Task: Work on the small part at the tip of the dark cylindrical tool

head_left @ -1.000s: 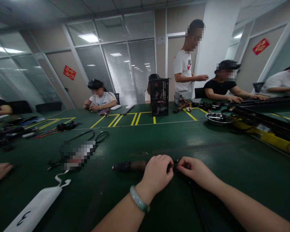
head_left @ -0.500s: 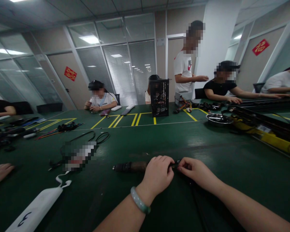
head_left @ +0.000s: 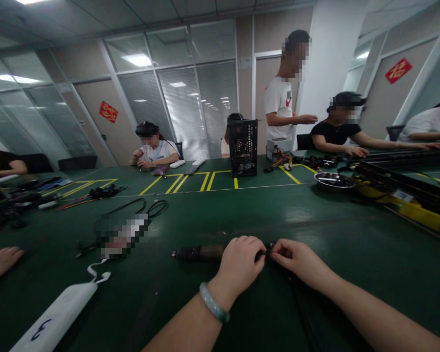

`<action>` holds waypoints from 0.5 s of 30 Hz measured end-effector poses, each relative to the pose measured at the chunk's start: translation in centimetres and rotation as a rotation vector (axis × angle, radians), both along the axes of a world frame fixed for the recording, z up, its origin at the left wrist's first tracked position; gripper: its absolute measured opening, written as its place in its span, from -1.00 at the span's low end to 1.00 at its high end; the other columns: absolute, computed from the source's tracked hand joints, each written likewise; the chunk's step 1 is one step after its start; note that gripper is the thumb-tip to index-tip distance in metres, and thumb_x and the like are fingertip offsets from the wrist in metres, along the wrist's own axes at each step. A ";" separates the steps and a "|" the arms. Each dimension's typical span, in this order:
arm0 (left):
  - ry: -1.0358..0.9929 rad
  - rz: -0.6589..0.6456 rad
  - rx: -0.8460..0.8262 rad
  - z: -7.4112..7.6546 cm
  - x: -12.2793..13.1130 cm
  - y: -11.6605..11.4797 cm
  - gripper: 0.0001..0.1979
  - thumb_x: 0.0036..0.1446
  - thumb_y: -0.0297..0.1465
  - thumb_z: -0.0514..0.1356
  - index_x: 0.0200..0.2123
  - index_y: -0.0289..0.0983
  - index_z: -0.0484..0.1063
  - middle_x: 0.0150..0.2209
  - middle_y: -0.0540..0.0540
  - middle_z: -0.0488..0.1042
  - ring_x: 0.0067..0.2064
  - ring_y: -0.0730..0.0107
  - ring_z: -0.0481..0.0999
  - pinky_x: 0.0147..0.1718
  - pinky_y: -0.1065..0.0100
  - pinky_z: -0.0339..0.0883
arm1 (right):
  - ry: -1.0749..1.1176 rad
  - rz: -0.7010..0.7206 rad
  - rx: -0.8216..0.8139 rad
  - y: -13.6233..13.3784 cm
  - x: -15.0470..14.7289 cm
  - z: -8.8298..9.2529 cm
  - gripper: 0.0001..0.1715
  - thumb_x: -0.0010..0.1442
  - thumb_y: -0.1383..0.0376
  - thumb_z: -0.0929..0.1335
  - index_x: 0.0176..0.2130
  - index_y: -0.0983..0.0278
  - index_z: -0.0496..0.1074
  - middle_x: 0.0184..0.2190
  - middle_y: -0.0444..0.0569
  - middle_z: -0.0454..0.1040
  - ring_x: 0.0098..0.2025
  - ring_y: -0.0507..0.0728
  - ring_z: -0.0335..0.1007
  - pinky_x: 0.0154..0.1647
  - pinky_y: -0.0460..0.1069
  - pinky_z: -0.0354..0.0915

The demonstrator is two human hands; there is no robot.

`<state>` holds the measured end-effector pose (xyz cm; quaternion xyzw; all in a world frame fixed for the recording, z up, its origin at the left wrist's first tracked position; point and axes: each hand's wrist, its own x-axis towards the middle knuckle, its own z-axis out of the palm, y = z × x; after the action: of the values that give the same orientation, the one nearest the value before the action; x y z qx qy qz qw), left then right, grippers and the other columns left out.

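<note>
A dark electric screwdriver [head_left: 201, 253] lies on the green table top [head_left: 205, 215], its metal tip pointing left. My left hand [head_left: 242, 261], with a pale green bangle on the wrist, is wrapped over its rear part. Just to the right, the fingers of my right hand [head_left: 297, 261] pinch a small black piece at the screwdriver's rear end. A black cord [head_left: 297, 298] runs from there down towards me along the table. The fingers hide the joint between cord and screwdriver.
To the left lie a white block [head_left: 55, 318] marked 3, a blurred-out device with cables, and another person's hand [head_left: 3, 261]. Farther off are a black computer case [head_left: 244, 146], a metal bowl [head_left: 333, 181] and a yellow-and-black rack [head_left: 421, 208]. Several people are around the table.
My fingertips have shifted very slightly at the screwdriver's rear end. Both hands keep the same grip. The whole view has moved a little.
</note>
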<state>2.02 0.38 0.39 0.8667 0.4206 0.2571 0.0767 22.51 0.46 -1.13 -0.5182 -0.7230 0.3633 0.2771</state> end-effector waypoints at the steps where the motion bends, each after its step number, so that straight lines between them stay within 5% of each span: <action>1: -0.001 -0.004 0.004 -0.1 0.0 0.1 -0.88 0.16 -0.43 0.21 -0.20 -0.16 0.42 -0.15 0.04 0.47 -0.11 0.28 0.40 -0.07 0.20 0.24 | 0.000 0.002 0.004 0.0 0.0 0.0 -0.84 0.21 0.20 0.34 -0.31 0.23 0.46 -0.40 -0.14 0.53 -0.38 0.07 0.41 -0.41 -0.12 0.23; 15: 0.020 0.030 -0.009 0.0 0.1 0.1 -0.88 0.17 -0.40 0.22 -0.19 -0.16 0.40 -0.20 0.05 0.47 -0.14 0.28 0.41 -0.13 0.21 0.26 | -0.019 0.000 0.015 0.1 0.0 -0.1 -0.84 0.21 0.20 0.34 -0.31 0.23 0.46 -0.41 -0.14 0.53 -0.38 0.08 0.42 -0.41 -0.11 0.23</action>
<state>2.08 0.50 0.44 0.8624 0.4355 0.2477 0.0729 22.56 0.54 -1.20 -0.5195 -0.7283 0.3529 0.2740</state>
